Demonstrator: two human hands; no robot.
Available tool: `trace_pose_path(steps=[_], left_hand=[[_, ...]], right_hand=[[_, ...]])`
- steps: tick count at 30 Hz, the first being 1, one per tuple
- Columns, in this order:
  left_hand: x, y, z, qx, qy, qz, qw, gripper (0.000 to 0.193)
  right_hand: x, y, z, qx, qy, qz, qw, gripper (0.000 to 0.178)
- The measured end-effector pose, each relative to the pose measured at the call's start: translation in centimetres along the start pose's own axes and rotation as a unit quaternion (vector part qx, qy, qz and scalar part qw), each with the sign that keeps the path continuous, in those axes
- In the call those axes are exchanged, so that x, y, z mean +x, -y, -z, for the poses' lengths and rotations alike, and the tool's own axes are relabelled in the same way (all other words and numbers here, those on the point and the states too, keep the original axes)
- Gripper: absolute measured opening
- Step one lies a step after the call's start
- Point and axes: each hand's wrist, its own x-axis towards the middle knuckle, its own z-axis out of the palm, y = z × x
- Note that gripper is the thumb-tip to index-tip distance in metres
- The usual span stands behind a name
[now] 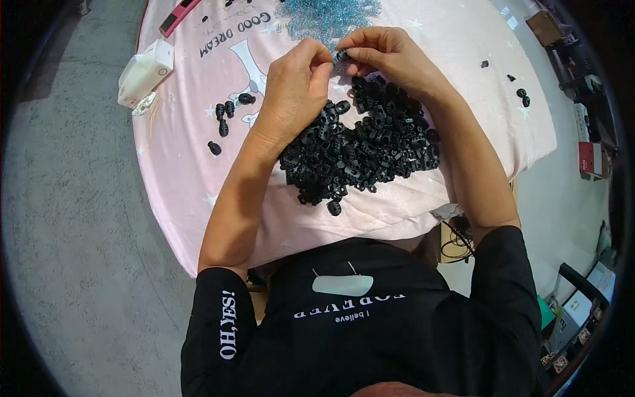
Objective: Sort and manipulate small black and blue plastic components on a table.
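Beyond a heap of small black plastic cord lock parts (pixel 360 152), my two hands meet fingertip to fingertip. My right hand (pixel 390 56) pinches a black cord lock piece (pixel 342 55) between thumb and fingers. Right beside it, my left hand (pixel 296 83) is closed in a pinch, its thumb and forefinger tips together; whatever they hold is too small to make out. Just past the fingers lies a pile of tiny bluish metal springs (pixel 327 20). Left of my left forearm several black cord locks (pixel 223 126) lie apart from the heap.
A pale pink patterned cloth (pixel 178 192) covers the table. At its left edge sits a white tissue pack (pixel 149 69), with a pink-red flat object (pixel 178 16) farther back. Loose black pieces (pixel 522 96) lie at the right. Boxes (pixel 591 159) stand on the floor beyond.
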Motion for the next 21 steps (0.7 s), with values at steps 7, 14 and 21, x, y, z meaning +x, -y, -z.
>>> trace_pose_path(steps=[7, 14, 21], left_hand=[[0.00, -0.44, 0.19, 0.002, 0.018, 0.028, 0.999, 0.009], [0.02, -0.61, 0.65, -0.016, 0.026, 0.042, 0.999, 0.009], [0.15, -0.37, 0.42, -0.047, 0.007, 0.032, 0.998, 0.009]], right_hand=[[0.09, -0.48, 0.05, -0.002, 0.021, 0.017, 1.000, 0.020], [0.07, -0.25, -0.06, -0.012, 0.027, 0.017, 0.999, 0.021], [-0.22, 0.29, -0.23, 0.019, 0.038, 0.018, 0.999, 0.020]])
